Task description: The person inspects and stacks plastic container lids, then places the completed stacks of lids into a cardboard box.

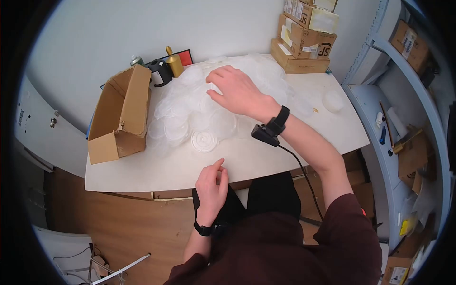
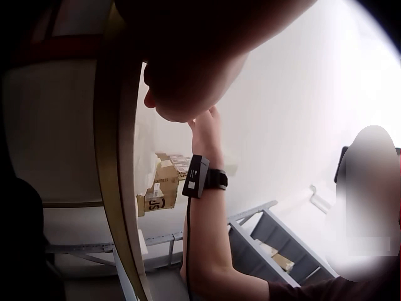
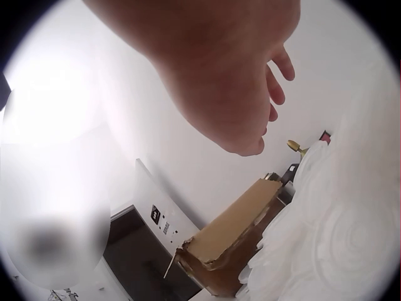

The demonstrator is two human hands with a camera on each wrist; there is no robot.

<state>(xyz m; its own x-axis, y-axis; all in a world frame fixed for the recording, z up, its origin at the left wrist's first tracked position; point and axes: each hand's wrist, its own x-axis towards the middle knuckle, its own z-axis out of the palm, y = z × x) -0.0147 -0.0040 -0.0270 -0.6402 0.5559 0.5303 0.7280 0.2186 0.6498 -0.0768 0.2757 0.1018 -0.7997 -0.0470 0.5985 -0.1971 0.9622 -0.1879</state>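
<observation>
A heap of translucent white plastic lids covers the middle and back of the white table. One round lid with raised rings lies flat at the heap's front edge. My right hand hovers over the heap, thumb apart from loosely bent fingers, with nothing between them. The right wrist view shows the same hand in the air above the lids. At the table's front edge, my left hand hangs relaxed, holding nothing, its fingertips towards the single lid.
An open cardboard box stands left of the heap. Behind it are a black container, a gold bottle-like object and a spray can. Stacked cartons occupy the back right corner. A metal shelf runs along the right.
</observation>
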